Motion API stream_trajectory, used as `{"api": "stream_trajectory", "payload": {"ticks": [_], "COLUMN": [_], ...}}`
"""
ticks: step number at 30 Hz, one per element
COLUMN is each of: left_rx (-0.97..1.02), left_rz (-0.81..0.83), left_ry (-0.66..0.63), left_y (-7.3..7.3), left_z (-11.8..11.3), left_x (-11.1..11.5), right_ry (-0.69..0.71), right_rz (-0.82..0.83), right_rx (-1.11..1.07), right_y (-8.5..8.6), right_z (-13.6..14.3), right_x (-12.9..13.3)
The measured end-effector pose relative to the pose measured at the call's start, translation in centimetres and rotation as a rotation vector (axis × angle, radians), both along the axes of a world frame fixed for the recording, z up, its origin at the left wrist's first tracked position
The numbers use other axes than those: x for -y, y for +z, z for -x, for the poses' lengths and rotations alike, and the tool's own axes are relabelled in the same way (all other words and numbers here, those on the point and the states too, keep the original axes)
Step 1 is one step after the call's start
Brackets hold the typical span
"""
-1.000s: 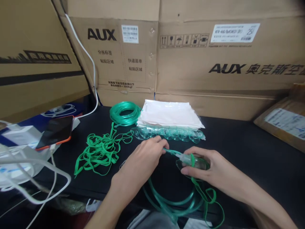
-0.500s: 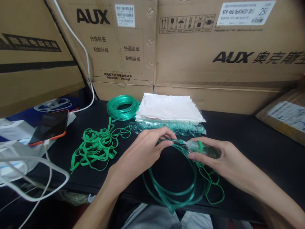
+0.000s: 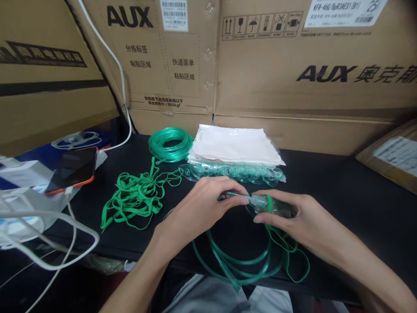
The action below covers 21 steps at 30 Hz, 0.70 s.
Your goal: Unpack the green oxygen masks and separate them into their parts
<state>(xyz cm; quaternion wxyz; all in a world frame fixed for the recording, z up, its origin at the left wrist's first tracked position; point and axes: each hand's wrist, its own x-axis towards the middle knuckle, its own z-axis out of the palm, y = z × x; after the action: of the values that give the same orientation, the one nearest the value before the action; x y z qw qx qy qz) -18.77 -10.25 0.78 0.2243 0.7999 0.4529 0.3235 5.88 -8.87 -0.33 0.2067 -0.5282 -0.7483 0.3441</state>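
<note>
My right hand (image 3: 293, 208) is closed round a clear green oxygen mask (image 3: 275, 208) lying on its side, its pale connector pointing left. A green elastic strap (image 3: 299, 278) loops down from the mask to the table's front. My left hand (image 3: 218, 195) pinches the end of a clear green tube (image 3: 241, 195) between thumb and fingers. This end meets the mask's connector; how far it sits in or over it, I cannot tell. The rest of the tube (image 3: 228, 271) lies in loose loops below my hands, reaching the table's edge.
Behind my hands, a stack of white sheets (image 3: 233, 143) lies behind a row of clear green masks (image 3: 228, 171). A coil of green tubing (image 3: 169, 145) and tangled green elastic straps (image 3: 133, 195) lie left. A phone (image 3: 73, 169) and white cables (image 3: 65, 261) occupy the far left; cardboard boxes (image 3: 254, 87) stand behind.
The tube end in my left hand has moved right, up to the mask's connector, closing the short gap between my hands. The view has shifted slightly.
</note>
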Motion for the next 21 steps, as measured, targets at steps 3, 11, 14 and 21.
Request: {"api": "stream_trajectory", "payload": {"ticks": [3,11,14,21], "left_rx": [-0.010,-0.065,-0.090,-0.069], "left_rz": [-0.032,-0.154,-0.163,-0.177], "left_ry": [0.012,0.005,0.008,0.002], "left_y": [-0.4,-1.1,-1.1,-1.2], "left_z": [-0.1,-0.9,-1.0,-1.1], "left_x": [-0.1,0.0,0.2,0.2], "right_ry": [-0.019,0.012,0.031,0.071], "right_rz": [0.125,0.054,-0.086,-0.216], "right_rx": [-0.065,-0.098,-0.038,-0.013], "right_y": [0.5,0.6,0.3,0.0], "right_z": [-0.1,0.0,0.2,0.3], "right_x": [0.3,0.3,0.4,0.4]}}
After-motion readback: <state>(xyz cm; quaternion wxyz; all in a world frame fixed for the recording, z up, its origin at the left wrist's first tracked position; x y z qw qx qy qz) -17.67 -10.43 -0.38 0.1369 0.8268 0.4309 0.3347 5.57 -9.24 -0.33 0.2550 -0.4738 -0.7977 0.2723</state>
